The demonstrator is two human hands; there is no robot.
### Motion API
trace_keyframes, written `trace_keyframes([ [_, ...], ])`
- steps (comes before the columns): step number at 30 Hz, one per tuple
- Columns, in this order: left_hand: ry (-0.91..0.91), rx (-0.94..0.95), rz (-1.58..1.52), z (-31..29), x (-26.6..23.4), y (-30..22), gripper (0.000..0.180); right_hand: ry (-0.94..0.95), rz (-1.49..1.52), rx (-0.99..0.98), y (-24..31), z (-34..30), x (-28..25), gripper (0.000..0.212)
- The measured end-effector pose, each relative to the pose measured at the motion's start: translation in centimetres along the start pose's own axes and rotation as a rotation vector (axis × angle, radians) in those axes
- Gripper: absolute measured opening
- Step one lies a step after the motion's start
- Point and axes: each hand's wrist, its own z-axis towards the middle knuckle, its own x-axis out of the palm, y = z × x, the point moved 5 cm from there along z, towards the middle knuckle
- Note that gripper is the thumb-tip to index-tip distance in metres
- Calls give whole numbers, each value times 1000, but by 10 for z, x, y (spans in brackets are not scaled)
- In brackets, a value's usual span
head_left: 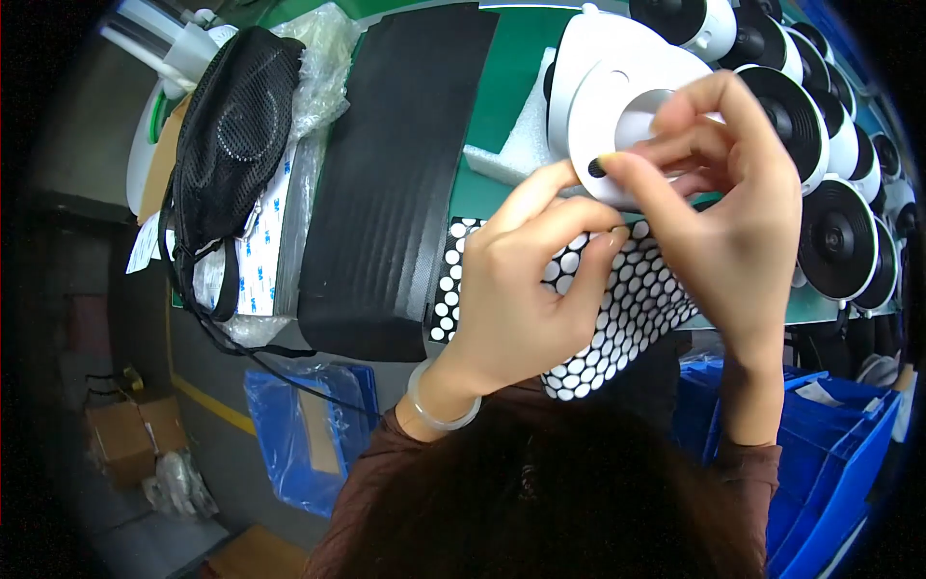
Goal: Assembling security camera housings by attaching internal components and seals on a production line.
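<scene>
A white plastic housing (588,106) with a round opening sits at the back centre of the table. A small black round spot (597,169) shows on its near rim. The thumb of my right hand (738,193) presses beside that spot, while its other fingers curl over the opening, closed on the housing. My left hand (531,280) is closed in a pinch at the edge of a black sheet covered with white round dots (627,309). Its index finger is partly hidden and lies close to the housing's near rim. The sheet hangs over the table's front edge.
Several white units with round black faces (834,236) crowd the right side. A black mat (395,183) and a black mesh pouch (236,135) lie to the left. White foam (511,159) is behind my left hand. Blue bins (820,454) stand below right.
</scene>
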Motion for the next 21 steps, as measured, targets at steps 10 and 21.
trace_keyframes([
  [10, 119, -9, 110, -10, -24, -24, 19, 306, 27, -130, 1, -30, -26, 20],
  [21, 153, 0, -14, 8, -2, -31, 13, 232, 53, -105, -7, -40, -38, 17],
])
